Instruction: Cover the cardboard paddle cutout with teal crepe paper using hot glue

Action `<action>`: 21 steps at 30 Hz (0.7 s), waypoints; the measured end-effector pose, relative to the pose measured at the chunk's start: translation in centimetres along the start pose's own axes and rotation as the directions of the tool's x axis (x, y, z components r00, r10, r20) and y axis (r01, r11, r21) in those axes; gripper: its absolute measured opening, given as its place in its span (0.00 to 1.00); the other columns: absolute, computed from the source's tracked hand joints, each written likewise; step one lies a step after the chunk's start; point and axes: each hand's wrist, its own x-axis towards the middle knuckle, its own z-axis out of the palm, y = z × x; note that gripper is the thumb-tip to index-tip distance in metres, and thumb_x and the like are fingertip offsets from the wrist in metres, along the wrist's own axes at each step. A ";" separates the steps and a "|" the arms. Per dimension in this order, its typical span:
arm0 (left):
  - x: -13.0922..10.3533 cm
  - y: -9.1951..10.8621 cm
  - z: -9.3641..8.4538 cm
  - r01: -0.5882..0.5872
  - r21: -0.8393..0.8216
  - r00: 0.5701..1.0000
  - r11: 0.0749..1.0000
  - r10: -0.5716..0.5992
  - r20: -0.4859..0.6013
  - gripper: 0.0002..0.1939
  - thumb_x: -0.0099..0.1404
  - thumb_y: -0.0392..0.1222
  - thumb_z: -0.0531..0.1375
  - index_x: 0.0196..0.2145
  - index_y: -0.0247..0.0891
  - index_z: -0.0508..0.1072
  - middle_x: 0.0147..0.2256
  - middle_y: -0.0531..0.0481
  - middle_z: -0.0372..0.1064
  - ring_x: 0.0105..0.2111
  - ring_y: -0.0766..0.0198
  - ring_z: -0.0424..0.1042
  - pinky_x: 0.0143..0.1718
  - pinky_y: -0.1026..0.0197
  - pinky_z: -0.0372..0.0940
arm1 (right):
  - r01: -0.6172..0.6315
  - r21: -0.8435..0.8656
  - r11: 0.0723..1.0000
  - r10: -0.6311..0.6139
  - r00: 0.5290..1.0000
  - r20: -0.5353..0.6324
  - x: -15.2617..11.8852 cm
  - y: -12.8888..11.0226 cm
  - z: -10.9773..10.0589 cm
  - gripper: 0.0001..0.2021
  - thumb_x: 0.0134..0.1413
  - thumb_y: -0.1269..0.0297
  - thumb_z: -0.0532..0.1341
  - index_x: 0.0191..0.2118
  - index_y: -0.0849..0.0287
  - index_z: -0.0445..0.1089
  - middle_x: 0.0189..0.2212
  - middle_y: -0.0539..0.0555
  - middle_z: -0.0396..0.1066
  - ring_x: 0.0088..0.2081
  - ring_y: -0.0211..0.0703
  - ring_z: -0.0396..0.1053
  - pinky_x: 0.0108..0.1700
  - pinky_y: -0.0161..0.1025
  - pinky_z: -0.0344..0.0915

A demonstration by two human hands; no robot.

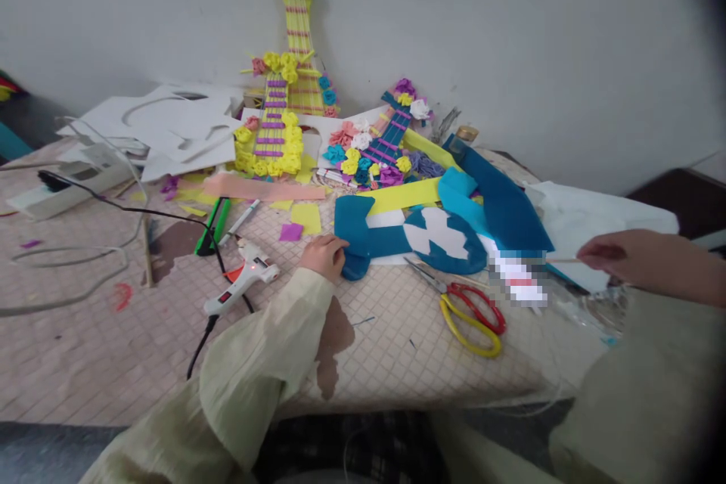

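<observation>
My left hand rests on the table, its fingers closed at the left end of a flat cutout covered in dark blue crepe paper. The cutout has a narrow neck and a rounded right end, with white patches showing through the blue. Out to the right, my right hand is raised and pinches a thin pale stick that points left. Just below the cutout lie scissors with one red and one yellow handle. A white hot glue gun lies left of my left hand.
Finished paper guitars with flowers lean at the back. A green cutter and a marker lie left. Cables cross from a power strip. Blue crepe paper and a white sheet lie right.
</observation>
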 end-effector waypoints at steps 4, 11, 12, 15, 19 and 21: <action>0.2 0.9 -1.1 -0.006 -0.016 0.999 1.000 0.005 -0.045 0.17 0.55 0.28 0.48 0.39 0.36 0.71 0.35 0.47 0.71 0.36 0.63 0.69 0.41 0.58 0.64 | 0.342 0.156 0.927 -0.295 0.918 -0.264 0.0 -7.1 0.2 0.09 0.52 0.59 0.54 0.34 0.52 0.70 0.32 0.56 0.74 0.31 0.51 0.70 0.32 0.47 0.65; -0.4 2.1 -3.7 -0.054 -0.009 0.993 0.999 0.052 -0.104 0.18 0.57 0.28 0.46 0.40 0.36 0.70 0.38 0.47 0.70 0.39 0.63 0.69 0.43 0.59 0.64 | 0.667 0.336 0.665 -0.599 0.745 -0.294 4.0 -23.0 6.0 0.10 0.54 0.69 0.53 0.35 0.57 0.72 0.35 0.54 0.74 0.38 0.44 0.68 0.42 0.44 0.58; -0.6 2.0 -3.7 -0.055 0.031 0.996 0.998 0.057 -0.067 0.18 0.57 0.29 0.46 0.41 0.36 0.70 0.39 0.46 0.70 0.40 0.62 0.68 0.44 0.57 0.63 | 0.666 0.342 0.663 -0.597 0.746 -0.295 4.6 -24.3 6.7 0.09 0.54 0.70 0.54 0.34 0.57 0.72 0.35 0.54 0.74 0.37 0.44 0.68 0.42 0.44 0.56; -1.3 1.6 -3.2 -0.017 0.169 0.999 0.985 0.008 0.049 0.18 0.58 0.32 0.48 0.45 0.37 0.69 0.42 0.44 0.68 0.42 0.59 0.66 0.45 0.54 0.61 | 0.675 0.335 0.657 -0.608 0.738 -0.293 5.7 -26.5 8.3 0.08 0.52 0.71 0.56 0.32 0.56 0.73 0.35 0.53 0.74 0.38 0.44 0.68 0.44 0.46 0.52; -2.1 2.0 -2.0 0.037 0.356 0.990 0.934 -0.082 0.111 0.19 0.58 0.36 0.51 0.47 0.41 0.69 0.49 0.44 0.63 0.48 0.51 0.59 0.44 0.49 0.60 | 0.682 0.297 0.668 -0.617 0.731 -0.291 6.0 -26.9 9.5 0.08 0.50 0.71 0.57 0.30 0.56 0.74 0.34 0.54 0.73 0.40 0.47 0.66 0.45 0.50 0.49; -2.4 2.4 -1.7 0.042 0.405 0.988 0.913 -0.097 0.117 0.18 0.57 0.37 0.53 0.46 0.42 0.69 0.51 0.45 0.61 0.49 0.49 0.57 0.45 0.47 0.58 | 0.691 0.273 0.670 -0.626 0.723 -0.294 5.8 -26.5 9.8 0.09 0.51 0.71 0.57 0.31 0.55 0.75 0.35 0.55 0.72 0.41 0.49 0.65 0.45 0.51 0.50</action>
